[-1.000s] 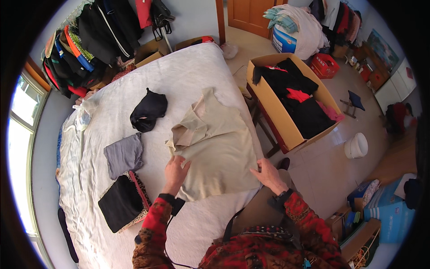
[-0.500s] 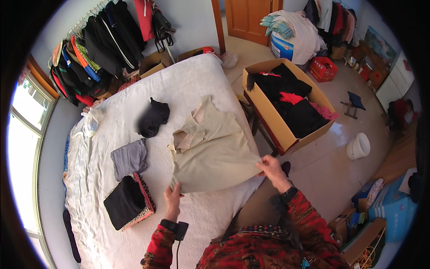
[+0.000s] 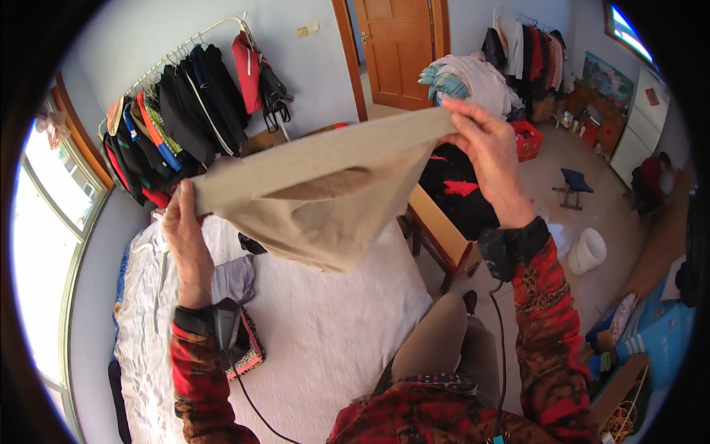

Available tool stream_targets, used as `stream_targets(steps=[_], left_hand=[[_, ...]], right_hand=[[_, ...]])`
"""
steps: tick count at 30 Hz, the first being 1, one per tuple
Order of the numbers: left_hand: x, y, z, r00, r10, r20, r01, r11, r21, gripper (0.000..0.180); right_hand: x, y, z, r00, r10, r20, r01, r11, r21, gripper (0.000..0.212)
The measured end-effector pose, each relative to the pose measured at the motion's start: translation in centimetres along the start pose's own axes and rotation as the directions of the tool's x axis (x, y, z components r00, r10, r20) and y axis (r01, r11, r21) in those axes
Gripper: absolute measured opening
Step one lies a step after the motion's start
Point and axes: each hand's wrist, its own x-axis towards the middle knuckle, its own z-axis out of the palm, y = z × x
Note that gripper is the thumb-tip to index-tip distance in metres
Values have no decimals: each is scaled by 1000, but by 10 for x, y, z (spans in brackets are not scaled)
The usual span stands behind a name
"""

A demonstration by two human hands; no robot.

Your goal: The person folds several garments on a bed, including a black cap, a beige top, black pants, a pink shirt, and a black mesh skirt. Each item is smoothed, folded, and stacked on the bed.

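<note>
A beige sleeveless top [image 3: 318,214] hangs in the air over the bed [image 3: 333,333], its hem stretched taut between my hands and its body sagging below. My left hand [image 3: 186,244] pinches one end of the hem. At the other end, higher up, my right hand [image 3: 492,159] grips the hem between thumb and fingers. Under my left forearm lie a grey striped folded garment [image 3: 234,277] and a folded pile with a pink and leopard-print edge [image 3: 254,346], partly hidden. Only a bit of a black garment [image 3: 251,244] shows beneath the top.
A cardboard box [image 3: 444,220] of dark and red clothes stands right of the bed, partly covered by the top. Clothes hang on a rack [image 3: 200,96] by the left wall. A white bucket [image 3: 588,251] and a small folding stool [image 3: 573,189] are on the floor at right.
Both hands have risen from the bed, lifting the beige top by its hem. It lay spread flat before and now hangs folded over in the air. The view has tilted up somewhat.
</note>
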Motion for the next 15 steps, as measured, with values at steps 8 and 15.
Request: stream_targets(steps=[8,15], left_hand=[[36,27,4,998,59,-21,-58,996,66,23],[36,-17,-2,975,-213,62,209,976,68,33]], right_hand=[[28,-21,3,992,-123,38,128,910,-394,37],[23,63,4,930,-349,114,310,582,-751,28]])
